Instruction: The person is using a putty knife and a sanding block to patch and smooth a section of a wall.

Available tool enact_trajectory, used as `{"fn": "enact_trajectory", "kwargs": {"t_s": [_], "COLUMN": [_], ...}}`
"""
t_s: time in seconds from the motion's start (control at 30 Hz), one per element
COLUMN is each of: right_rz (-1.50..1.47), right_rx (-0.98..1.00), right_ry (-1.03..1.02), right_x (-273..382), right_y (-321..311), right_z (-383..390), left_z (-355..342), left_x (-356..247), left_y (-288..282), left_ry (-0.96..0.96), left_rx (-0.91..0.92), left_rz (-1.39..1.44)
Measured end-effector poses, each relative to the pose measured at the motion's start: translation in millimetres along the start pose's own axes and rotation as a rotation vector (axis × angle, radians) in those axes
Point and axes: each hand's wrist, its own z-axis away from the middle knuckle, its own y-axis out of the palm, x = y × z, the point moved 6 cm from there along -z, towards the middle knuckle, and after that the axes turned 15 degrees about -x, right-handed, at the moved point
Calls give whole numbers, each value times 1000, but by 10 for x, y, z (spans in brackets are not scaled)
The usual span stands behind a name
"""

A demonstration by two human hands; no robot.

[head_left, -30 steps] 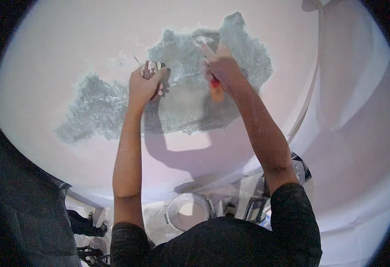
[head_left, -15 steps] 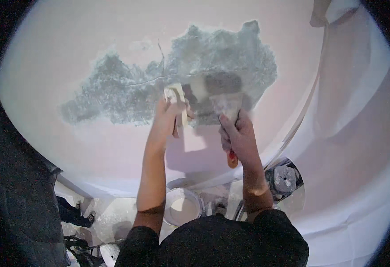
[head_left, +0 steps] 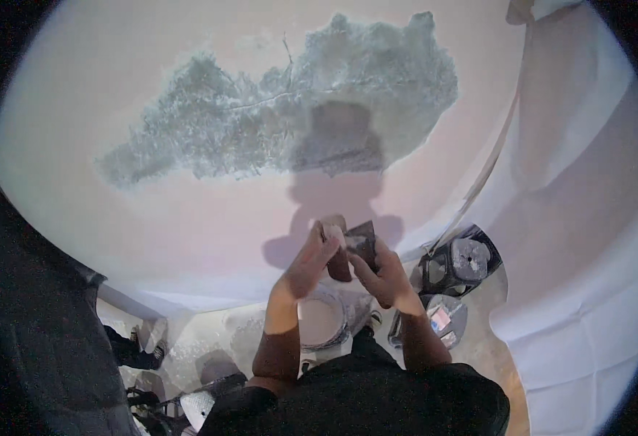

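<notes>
In front of my chest, above a bucket, my hands are close together. My left hand grips a flat, pale-smeared tool with a reddish-brown lower part; its exact kind is unclear. My right hand is closed round a putty knife, its dark, smeared blade tilted up against or just beside the left tool. The fingers hide the knife's handle. Beyond them stands a pale pink wall with a large rough grey patch, crossed by a thin crack line. My shadow falls on both.
Below my hands stands the round bucket of pale paste. A black step stool and a dark tray-like surface with small items are at the right. White sheeting hangs on the right, dark cloth on the left. Another person's leg shows lower left.
Both hands have come down from the grey patch toward my body and closer together. The putty knife has turned and now meets or nearly meets the left tool.
</notes>
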Motion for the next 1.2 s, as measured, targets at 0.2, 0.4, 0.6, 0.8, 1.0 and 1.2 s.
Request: {"fn": "enact_trajectory", "kwargs": {"t_s": [0.2,0.4,0.6,0.8,1.0,1.2], "right_rz": [134,312,426,517,391,109], "right_rx": [80,44,425,280,5,69], "right_ry": [148,50,203,55,235,361], "right_x": [-341,-395,-433,-754,-966,-1283], "right_y": [-250,-592,-1234,-2054,-3064,-2444], "right_z": [249,175,-65,-101,-337,-438], "left_z": [81,-47,-73,-443,-817,-676], "left_x": [198,518,655,975,740,1763], "left_y": [95,212,658,1098,499,1253], "left_ry": [131,205,280,456,392,-145], "left_rx": [11,-288,-287,-376,-740,-488], "left_rz": [-341,-574,-521,-861,-689,-34]}}
